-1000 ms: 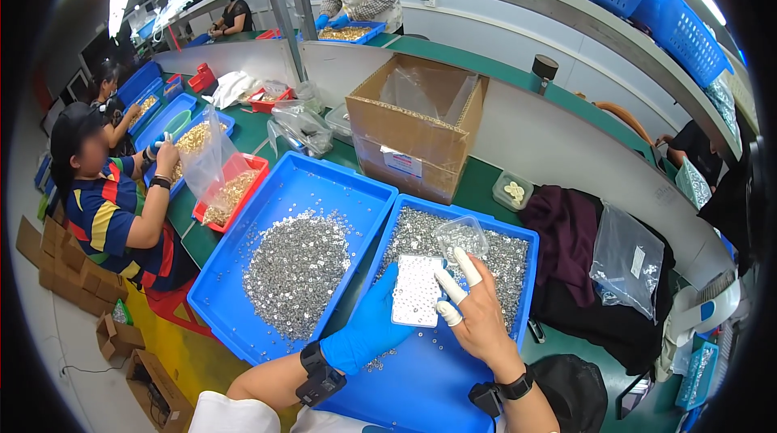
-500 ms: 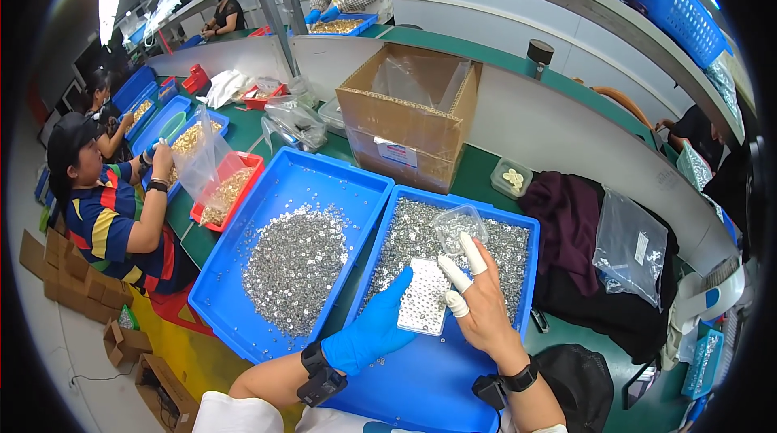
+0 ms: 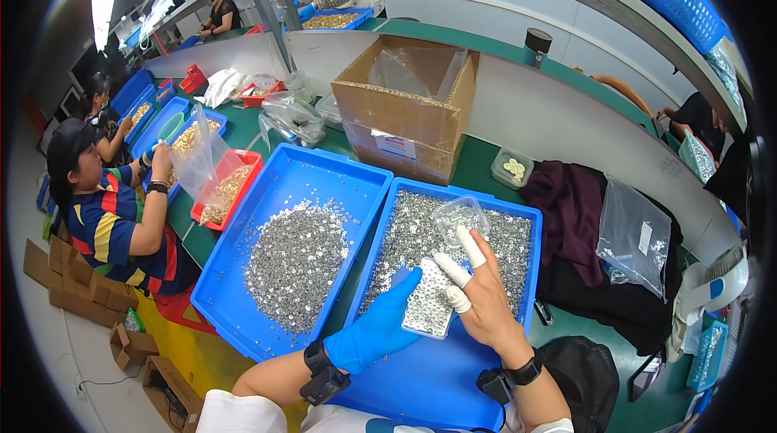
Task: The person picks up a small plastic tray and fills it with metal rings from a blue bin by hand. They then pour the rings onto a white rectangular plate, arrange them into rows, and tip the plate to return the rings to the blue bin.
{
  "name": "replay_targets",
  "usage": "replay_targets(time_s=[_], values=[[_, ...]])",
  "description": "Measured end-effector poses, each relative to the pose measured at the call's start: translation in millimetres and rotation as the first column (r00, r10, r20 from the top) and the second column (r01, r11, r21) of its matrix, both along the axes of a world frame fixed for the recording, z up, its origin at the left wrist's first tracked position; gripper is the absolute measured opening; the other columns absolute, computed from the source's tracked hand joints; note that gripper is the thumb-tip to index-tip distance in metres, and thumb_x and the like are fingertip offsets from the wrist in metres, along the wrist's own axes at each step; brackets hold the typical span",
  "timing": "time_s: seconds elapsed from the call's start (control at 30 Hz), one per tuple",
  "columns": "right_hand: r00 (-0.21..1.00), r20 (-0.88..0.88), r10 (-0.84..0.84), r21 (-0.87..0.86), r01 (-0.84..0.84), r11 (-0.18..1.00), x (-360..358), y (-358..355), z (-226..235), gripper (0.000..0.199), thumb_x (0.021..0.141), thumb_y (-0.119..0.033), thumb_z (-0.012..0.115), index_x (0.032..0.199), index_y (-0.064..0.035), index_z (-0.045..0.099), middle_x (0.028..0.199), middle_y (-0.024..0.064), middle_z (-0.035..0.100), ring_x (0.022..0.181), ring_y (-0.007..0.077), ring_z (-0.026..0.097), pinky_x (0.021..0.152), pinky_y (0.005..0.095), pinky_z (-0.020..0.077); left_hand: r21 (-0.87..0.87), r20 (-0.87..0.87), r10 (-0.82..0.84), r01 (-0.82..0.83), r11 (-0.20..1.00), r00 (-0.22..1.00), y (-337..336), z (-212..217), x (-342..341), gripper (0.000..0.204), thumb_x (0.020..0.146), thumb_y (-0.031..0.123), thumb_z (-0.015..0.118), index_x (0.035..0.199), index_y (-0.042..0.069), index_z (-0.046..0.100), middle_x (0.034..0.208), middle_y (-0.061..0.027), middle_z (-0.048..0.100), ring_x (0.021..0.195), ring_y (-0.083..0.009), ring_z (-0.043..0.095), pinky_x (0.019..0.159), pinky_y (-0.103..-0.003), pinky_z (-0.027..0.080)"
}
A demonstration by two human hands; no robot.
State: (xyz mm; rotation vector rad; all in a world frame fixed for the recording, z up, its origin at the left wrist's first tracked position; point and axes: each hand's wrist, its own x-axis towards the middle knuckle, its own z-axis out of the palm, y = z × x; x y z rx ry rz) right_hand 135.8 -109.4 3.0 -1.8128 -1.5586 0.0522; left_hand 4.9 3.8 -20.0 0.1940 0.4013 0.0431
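Observation:
My left hand [image 3: 374, 337], in a blue glove, grips a small white rectangular plate [image 3: 428, 303] by its left edge. Rows of dots or small metal pieces cover its face, too fine to tell apart. My right hand [image 3: 488, 303] wears white finger cots on several fingers. Its fingers stretch out along the plate's right edge, with nothing visibly held in them. Just beyond the fingertips, a clear plastic box [image 3: 460, 218] lies on small silvery metal parts [image 3: 413, 222]. These fill the far half of the right blue tray [image 3: 421, 384], beneath both hands.
A second blue tray [image 3: 217, 275] on the left holds a heap of similar parts. Behind stands an open cardboard box [image 3: 396, 121]. To the right are a small clear tub [image 3: 511, 168], dark cloth [image 3: 566, 202] and a plastic bag [image 3: 635, 231]. A co-worker [image 3: 113, 214] sits at left.
The plate has tilted slightly and shifted a little right, and its face now looks more densely speckled. Both hands keep nearly the same pose. The whole view has shifted slightly.

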Motion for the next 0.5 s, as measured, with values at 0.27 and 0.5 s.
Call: replay_targets(time_s=[0.27, 0.5], values=[[0.999, 0.043, 0.021, -0.037, -0.019, 0.999, -1, 0, 1, 0.042, 0.091, -0.038, 0.038, 0.12, -0.0116, 0.053, 0.138, 0.0213, 0.025, 0.127, 0.0401, 0.023, 0.102, 0.0467, 0.0233, 0.161, -0.07, -0.031, 0.042, 0.986, 0.997, -4, 17, -2, 0.039, 0.094, 0.034, 0.037, 0.126, 0.012, 0.041, 0.119, -0.0056, 0.051, 0.107, -0.0195, 0.052, 0.09, -0.036, 0.044], [0.99, 0.113, 0.08, -0.098, -0.069, 0.993, 2, 2, 1, 0.044, 0.09, -0.038, 0.041, 0.123, -0.0105, 0.049, 0.138, 0.021, 0.025, 0.128, 0.0403, 0.021, 0.102, 0.047, 0.0224, -0.073, 0.069, 0.018, -0.013, 0.997, 0.997, 3, 0, 4, 0.043, 0.095, 0.037, 0.032, 0.129, 0.012, 0.037, 0.12, -0.0089, 0.05, 0.108, -0.0236, 0.051, 0.091, -0.04, 0.044]])
